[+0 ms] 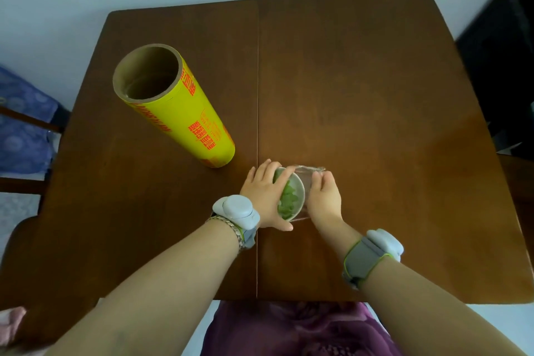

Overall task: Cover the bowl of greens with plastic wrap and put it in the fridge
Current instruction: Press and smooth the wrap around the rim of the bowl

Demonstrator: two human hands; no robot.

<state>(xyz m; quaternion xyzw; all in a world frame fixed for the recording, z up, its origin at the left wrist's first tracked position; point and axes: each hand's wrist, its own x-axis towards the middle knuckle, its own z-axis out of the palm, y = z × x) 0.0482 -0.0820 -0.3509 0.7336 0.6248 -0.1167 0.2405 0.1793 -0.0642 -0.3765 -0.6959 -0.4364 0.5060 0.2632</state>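
1. The small round white bowl (300,188) sits on the brown wooden table (361,81), near its front edge. The leafy greens (287,200) inside are only partly visible.
2. The left hand (264,193) clasps the bowl from its left. The fingers lie over the far rim and the thumb wraps round the near rim, hiding about half of the bowl.
3. A sheet of clear plastic wrap (307,172) shows just behind and to the right of the bowl as faint glints and creases. How far it extends over the bowl is hard to make out.
4. The right hand (325,198) is on the bowl's right side, with its back to the camera. Its fingers are bent down onto the film and hold it there, and its fingertips are hidden.
5. A tall yellow roll of plastic wrap with red print (185,113) stands upright behind and left of the bowl, apart from it. It has an open cardboard core.
6. Each wrist wears a white-and-grey strapped device (235,206), and the left also wears a metal link bracelet (231,228).
7. A purple garment (289,326) in front of the bowl is cut off by the frame.
8. A blue patterned cloth (20,124) far to the left and a dark shape (502,52) far to the right are both cropped and unclear.
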